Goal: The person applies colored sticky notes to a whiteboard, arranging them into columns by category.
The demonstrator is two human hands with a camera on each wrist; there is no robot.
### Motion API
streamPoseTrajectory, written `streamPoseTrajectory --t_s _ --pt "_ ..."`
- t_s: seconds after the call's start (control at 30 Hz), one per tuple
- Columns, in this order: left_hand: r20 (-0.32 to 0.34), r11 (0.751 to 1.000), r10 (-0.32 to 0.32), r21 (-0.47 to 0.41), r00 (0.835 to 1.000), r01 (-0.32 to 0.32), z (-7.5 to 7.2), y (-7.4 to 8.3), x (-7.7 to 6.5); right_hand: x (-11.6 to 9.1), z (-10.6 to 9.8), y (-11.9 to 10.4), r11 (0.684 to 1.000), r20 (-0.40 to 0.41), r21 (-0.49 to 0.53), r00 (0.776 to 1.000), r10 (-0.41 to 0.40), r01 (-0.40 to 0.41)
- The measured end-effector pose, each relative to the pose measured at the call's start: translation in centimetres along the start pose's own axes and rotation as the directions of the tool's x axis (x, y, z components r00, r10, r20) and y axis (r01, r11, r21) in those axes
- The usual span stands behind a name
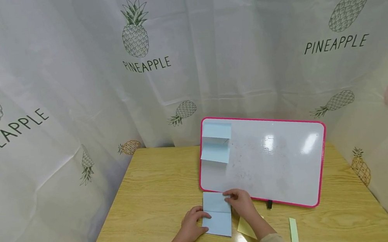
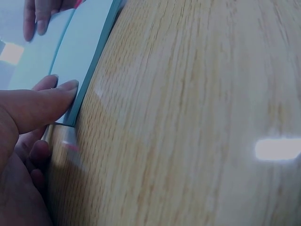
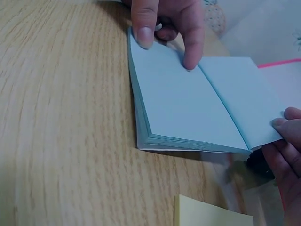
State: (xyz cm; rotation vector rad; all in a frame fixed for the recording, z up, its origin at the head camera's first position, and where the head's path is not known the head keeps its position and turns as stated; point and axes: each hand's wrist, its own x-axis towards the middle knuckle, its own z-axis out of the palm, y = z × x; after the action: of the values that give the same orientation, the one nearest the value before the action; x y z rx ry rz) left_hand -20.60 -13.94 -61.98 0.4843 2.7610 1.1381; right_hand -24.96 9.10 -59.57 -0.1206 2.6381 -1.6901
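A pad of light blue sticky notes lies on the wooden table below the whiteboard. My left hand holds the pad at its left side, with thumb and a finger pressing on top in the right wrist view. The top sheet is lifted and folded back along a crease towards the board. My right hand pinches that sheet near its far right corner. Two blue notes, an upper one and a lower one, stick to the whiteboard's left side, their lower edges curling out.
The whiteboard with a pink frame lies at the back of the table. A yellow sticky pad sits partly under my right forearm. Right of it are a pale green strip and a small black piece at the board's edge.
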Motion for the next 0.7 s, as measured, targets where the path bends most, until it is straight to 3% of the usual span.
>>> streamPoseTrajectory --t_s 0.7 --pt "0.011 1.0 -0.007 -0.027 1.0 0.007 -0.5 0.9 -0.4 1.2 -0.4 -0.6 1.0 0.029 -0.005 1.0 0.013 -0.013"
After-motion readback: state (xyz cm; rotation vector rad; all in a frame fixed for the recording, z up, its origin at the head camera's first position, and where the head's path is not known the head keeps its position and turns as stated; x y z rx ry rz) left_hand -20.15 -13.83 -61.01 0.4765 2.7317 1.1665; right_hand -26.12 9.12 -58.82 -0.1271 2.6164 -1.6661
